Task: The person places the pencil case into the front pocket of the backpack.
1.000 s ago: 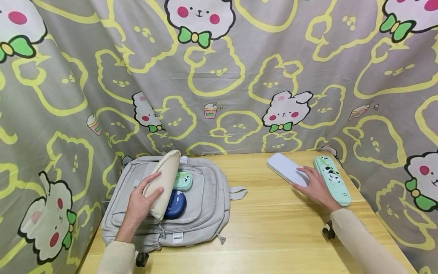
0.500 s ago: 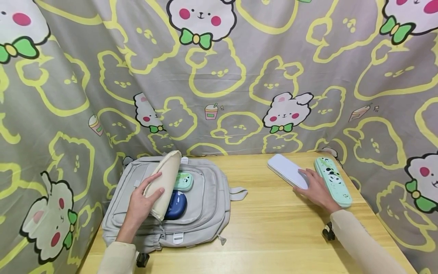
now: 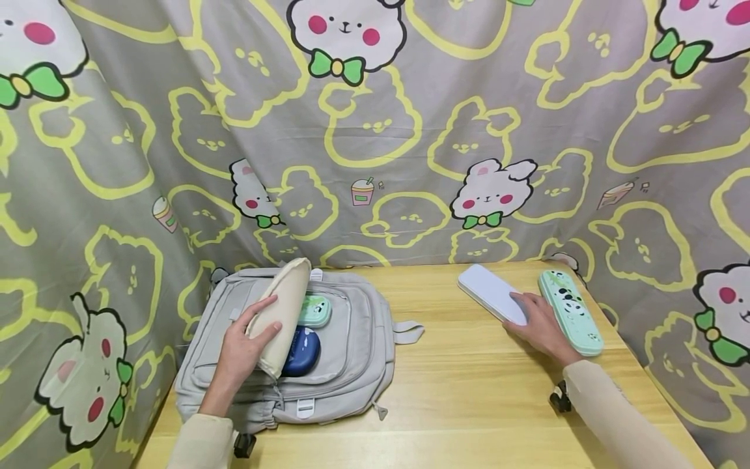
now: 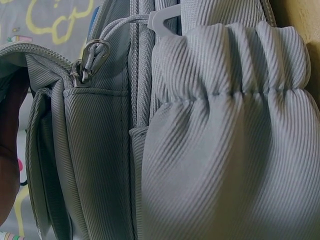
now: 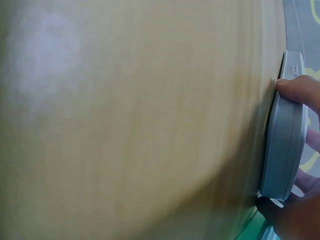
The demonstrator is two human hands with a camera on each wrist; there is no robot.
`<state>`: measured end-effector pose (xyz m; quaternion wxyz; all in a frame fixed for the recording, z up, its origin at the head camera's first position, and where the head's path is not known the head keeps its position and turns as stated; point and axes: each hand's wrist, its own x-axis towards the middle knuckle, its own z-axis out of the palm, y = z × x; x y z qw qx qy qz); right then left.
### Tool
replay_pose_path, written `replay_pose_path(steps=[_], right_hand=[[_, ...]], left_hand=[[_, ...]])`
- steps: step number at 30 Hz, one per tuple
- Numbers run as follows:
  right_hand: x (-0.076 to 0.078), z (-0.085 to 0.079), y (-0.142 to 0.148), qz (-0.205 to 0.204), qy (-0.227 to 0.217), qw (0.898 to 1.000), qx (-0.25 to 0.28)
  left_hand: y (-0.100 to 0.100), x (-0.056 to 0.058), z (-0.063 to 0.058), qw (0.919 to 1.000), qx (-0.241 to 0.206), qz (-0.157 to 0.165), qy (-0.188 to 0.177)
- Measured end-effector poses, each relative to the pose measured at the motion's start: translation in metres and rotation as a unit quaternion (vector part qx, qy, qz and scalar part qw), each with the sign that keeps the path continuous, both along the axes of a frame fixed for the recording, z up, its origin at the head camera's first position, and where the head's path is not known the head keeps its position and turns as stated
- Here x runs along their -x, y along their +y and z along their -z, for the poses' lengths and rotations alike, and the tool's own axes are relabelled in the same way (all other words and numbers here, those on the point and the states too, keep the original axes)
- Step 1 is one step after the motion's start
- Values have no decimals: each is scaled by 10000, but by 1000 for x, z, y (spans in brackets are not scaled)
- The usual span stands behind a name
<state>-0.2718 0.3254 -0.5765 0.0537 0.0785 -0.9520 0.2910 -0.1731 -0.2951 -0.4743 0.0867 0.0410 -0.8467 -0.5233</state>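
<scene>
On the left lies a grey backpack, its front pocket unzipped. My left hand holds up the pocket's cream-lined flap, thumb on the lining and fingers over the edge. Partly behind the flap, a mint-green case and a navy blue case rest in the pocket. At the right, my right hand grips the near end of a slim pale lavender case. The right wrist view shows the thumb on one side of this case and fingers at its other side and end.
Beside my right hand, a long mint-green panda case lies near the right edge of the wooden table. A patterned grey curtain hangs behind and along both sides. A strap sticks out from the backpack's right side.
The fingers of my right hand have drawn in slightly at the near end of the pale lavender case. My left hand and the flap stay in place.
</scene>
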Motion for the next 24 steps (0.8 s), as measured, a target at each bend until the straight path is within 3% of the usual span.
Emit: replay_pose_path(steps=[14,24], right_hand=[[-7,-1,-2,46,231,9995,202],[-7,-5,-8,-204,357,9990,161]], left_hand=[[0,1,0,10000,27,-25,-8],[0,0,0,10000,9,-6,-52]])
